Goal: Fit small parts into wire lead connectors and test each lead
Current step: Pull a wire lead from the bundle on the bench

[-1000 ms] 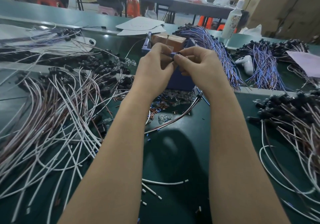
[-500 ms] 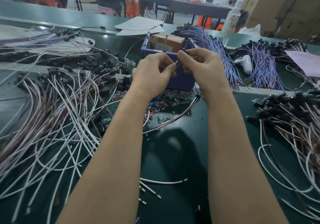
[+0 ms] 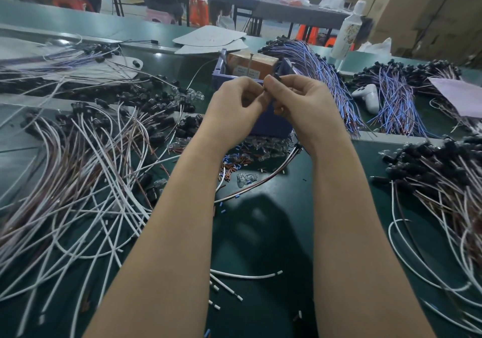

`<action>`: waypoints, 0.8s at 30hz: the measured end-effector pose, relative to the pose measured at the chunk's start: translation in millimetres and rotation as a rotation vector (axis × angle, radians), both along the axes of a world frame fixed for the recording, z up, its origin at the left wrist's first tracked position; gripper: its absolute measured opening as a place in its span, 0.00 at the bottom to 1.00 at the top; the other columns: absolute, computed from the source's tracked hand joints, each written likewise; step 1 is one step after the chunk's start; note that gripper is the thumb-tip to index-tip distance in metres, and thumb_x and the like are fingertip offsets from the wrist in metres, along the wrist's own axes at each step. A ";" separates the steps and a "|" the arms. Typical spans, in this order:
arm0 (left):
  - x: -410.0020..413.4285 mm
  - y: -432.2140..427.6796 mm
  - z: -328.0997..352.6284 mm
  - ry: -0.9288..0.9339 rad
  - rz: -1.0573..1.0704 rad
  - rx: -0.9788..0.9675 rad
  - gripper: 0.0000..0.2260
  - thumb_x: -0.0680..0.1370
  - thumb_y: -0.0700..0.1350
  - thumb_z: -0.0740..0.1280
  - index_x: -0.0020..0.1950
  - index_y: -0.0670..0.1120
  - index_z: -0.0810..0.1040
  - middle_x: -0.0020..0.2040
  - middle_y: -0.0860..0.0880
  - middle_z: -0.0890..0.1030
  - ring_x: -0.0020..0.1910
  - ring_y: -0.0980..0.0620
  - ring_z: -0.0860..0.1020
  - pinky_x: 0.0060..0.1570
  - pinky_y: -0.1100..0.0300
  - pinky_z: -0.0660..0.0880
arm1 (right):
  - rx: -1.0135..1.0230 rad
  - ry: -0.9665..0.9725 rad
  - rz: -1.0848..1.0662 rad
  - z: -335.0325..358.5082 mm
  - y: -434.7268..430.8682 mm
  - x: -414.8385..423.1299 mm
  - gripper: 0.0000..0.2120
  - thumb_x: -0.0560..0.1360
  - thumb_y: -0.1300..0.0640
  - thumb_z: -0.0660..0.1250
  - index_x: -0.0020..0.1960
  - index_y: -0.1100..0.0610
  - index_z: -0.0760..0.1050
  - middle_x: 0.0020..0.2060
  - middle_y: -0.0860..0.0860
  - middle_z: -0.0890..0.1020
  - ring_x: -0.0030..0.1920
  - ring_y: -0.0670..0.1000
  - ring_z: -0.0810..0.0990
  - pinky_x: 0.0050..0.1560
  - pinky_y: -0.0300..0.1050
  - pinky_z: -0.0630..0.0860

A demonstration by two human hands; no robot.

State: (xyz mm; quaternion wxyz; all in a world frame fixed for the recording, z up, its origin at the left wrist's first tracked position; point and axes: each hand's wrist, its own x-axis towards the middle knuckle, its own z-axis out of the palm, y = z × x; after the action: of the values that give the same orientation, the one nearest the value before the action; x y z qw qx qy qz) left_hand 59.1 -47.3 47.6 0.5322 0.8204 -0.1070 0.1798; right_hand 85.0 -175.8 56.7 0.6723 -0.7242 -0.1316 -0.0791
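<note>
1. Near edge. The dark green counter (image 3: 260, 238) carries a few short white wire offcuts (image 3: 245, 276) between the two forearms.

2. Sides. A large loose pile of white and brown leads (image 3: 78, 181) with black connector ends lies on the left. A second pile of the same kind (image 3: 443, 194) lies on the right, well apart from the first.

3. Middle. One lead (image 3: 260, 181) runs from under the right wrist down and leftward onto the counter. Beside it lie scattered small orange and blue parts (image 3: 234, 161) and clear glass bulbs (image 3: 245, 179).

4. Hands. Both are raised above the counter, just in front of the blue bin (image 3: 271, 126), with their fingertips meeting.
- Right hand (image 3: 305, 108): thumb and forefinger pinch a black connector (image 3: 276, 78); the other fingers are curled.
- Left hand (image 3: 234, 110): fingers curled, thumb and forefinger pinched against the near side of the same connector. Whether a small part sits between them cannot be told.

5. Behind the hands. The bin holds a brown box (image 3: 251, 63). To its right lie bundles of purple and blue leads (image 3: 313, 63), a white handheld controller (image 3: 367, 96) and a white bottle (image 3: 347, 35) standing upright. Flat grey sheets (image 3: 208, 37) lie behind the bin.
</note>
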 end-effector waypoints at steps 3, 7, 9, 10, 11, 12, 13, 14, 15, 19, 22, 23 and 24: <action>-0.4 -0.3 -1.5 0.016 -0.003 0.035 0.07 0.79 0.48 0.65 0.49 0.44 0.77 0.40 0.53 0.79 0.43 0.55 0.77 0.47 0.63 0.74 | 0.032 -0.011 -0.013 -0.4 -2.5 0.3 0.05 0.73 0.57 0.72 0.42 0.58 0.79 0.30 0.49 0.79 0.29 0.44 0.74 0.36 0.37 0.74; -1.0 2.1 -1.8 0.033 -0.014 0.080 0.08 0.79 0.48 0.64 0.48 0.44 0.76 0.42 0.48 0.80 0.42 0.52 0.76 0.50 0.54 0.75 | 0.038 -0.007 -0.027 -2.8 -0.9 0.2 0.05 0.73 0.58 0.71 0.43 0.59 0.79 0.32 0.52 0.79 0.29 0.44 0.73 0.35 0.36 0.73; 0.0 3.2 -1.7 0.046 0.001 0.106 0.08 0.79 0.48 0.64 0.48 0.44 0.76 0.43 0.47 0.80 0.42 0.51 0.76 0.52 0.51 0.75 | 0.003 -0.007 -0.045 -3.3 0.4 0.3 0.05 0.73 0.57 0.72 0.43 0.59 0.79 0.32 0.52 0.79 0.29 0.44 0.74 0.35 0.36 0.74; 1.0 3.3 -2.1 0.046 0.027 0.126 0.07 0.79 0.49 0.65 0.48 0.45 0.76 0.43 0.48 0.80 0.43 0.51 0.76 0.52 0.50 0.75 | -0.031 -0.012 -0.058 -3.1 1.0 0.5 0.05 0.73 0.56 0.72 0.43 0.58 0.79 0.32 0.52 0.80 0.30 0.43 0.74 0.35 0.36 0.74; 2.0 3.4 -2.7 0.037 0.061 0.148 0.06 0.78 0.49 0.65 0.48 0.46 0.76 0.43 0.49 0.80 0.42 0.51 0.75 0.52 0.52 0.75 | -0.077 -0.021 -0.073 -2.9 1.4 0.2 0.05 0.73 0.56 0.72 0.43 0.57 0.79 0.32 0.53 0.80 0.30 0.44 0.75 0.35 0.37 0.74; 2.9 3.1 -3.2 0.019 0.091 0.161 0.06 0.78 0.49 0.66 0.49 0.47 0.76 0.43 0.51 0.79 0.41 0.53 0.75 0.51 0.56 0.75 | -0.129 -0.029 -0.086 -2.7 1.8 0.0 0.05 0.73 0.55 0.72 0.43 0.57 0.79 0.34 0.55 0.81 0.31 0.45 0.76 0.36 0.38 0.75; 3.2 2.1 -3.1 -0.005 0.105 0.166 0.06 0.77 0.48 0.67 0.52 0.47 0.76 0.42 0.53 0.78 0.39 0.56 0.75 0.47 0.65 0.74 | -0.181 -0.036 -0.097 -2.6 1.9 -0.1 0.06 0.73 0.55 0.72 0.43 0.57 0.79 0.36 0.58 0.83 0.34 0.47 0.77 0.38 0.41 0.75; 2.6 0.5 -2.2 -0.028 0.108 0.167 0.07 0.77 0.46 0.67 0.54 0.47 0.76 0.41 0.55 0.78 0.37 0.60 0.74 0.41 0.73 0.71 | -0.227 -0.042 -0.103 -2.6 1.8 -0.8 0.06 0.73 0.54 0.72 0.44 0.57 0.79 0.39 0.61 0.83 0.35 0.49 0.77 0.40 0.45 0.75; 2.0 -1.3 -1.1 -0.047 0.109 0.165 0.08 0.76 0.44 0.67 0.55 0.48 0.76 0.41 0.55 0.78 0.36 0.62 0.74 0.37 0.76 0.69 | -0.263 -0.050 -0.107 -2.1 1.9 -1.5 0.08 0.73 0.53 0.71 0.45 0.58 0.80 0.40 0.62 0.83 0.36 0.50 0.77 0.41 0.47 0.76; 1.2 -4.3 -0.6 -0.080 0.146 0.104 0.07 0.75 0.40 0.67 0.51 0.49 0.76 0.42 0.52 0.80 0.42 0.55 0.80 0.42 0.69 0.72 | -0.315 -0.051 -0.074 2.3 2.6 -4.1 0.13 0.77 0.51 0.66 0.44 0.60 0.81 0.36 0.59 0.81 0.33 0.47 0.75 0.40 0.44 0.76; 0.7 -3.7 -4.2 -0.089 0.155 0.027 0.07 0.75 0.38 0.66 0.51 0.46 0.75 0.40 0.54 0.79 0.43 0.54 0.81 0.45 0.68 0.73 | -0.300 -0.057 -0.080 3.7 -0.7 -3.4 0.07 0.79 0.61 0.62 0.49 0.58 0.80 0.36 0.53 0.80 0.33 0.44 0.76 0.39 0.36 0.76; 0.5 -3.3 -5.7 -0.090 0.153 0.005 0.07 0.75 0.38 0.66 0.51 0.45 0.75 0.41 0.53 0.79 0.44 0.54 0.81 0.47 0.67 0.74 | -0.290 -0.068 -0.099 4.2 -2.0 -3.2 0.08 0.78 0.64 0.62 0.50 0.57 0.79 0.36 0.52 0.80 0.33 0.43 0.77 0.39 0.35 0.77; 0.6 -3.0 -7.1 -0.088 0.149 -0.012 0.07 0.75 0.38 0.66 0.52 0.44 0.75 0.42 0.52 0.80 0.44 0.54 0.81 0.48 0.65 0.76 | -0.267 -0.074 -0.112 4.8 -3.2 -3.2 0.08 0.77 0.66 0.63 0.51 0.57 0.78 0.37 0.52 0.81 0.34 0.43 0.78 0.40 0.35 0.78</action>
State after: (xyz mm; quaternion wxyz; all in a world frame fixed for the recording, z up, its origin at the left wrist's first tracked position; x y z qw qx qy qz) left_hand 59.7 -50.2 40.4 0.5172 0.8140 -0.0681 0.2555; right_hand 81.8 -179.0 61.4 0.5592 -0.8100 -0.1248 -0.1251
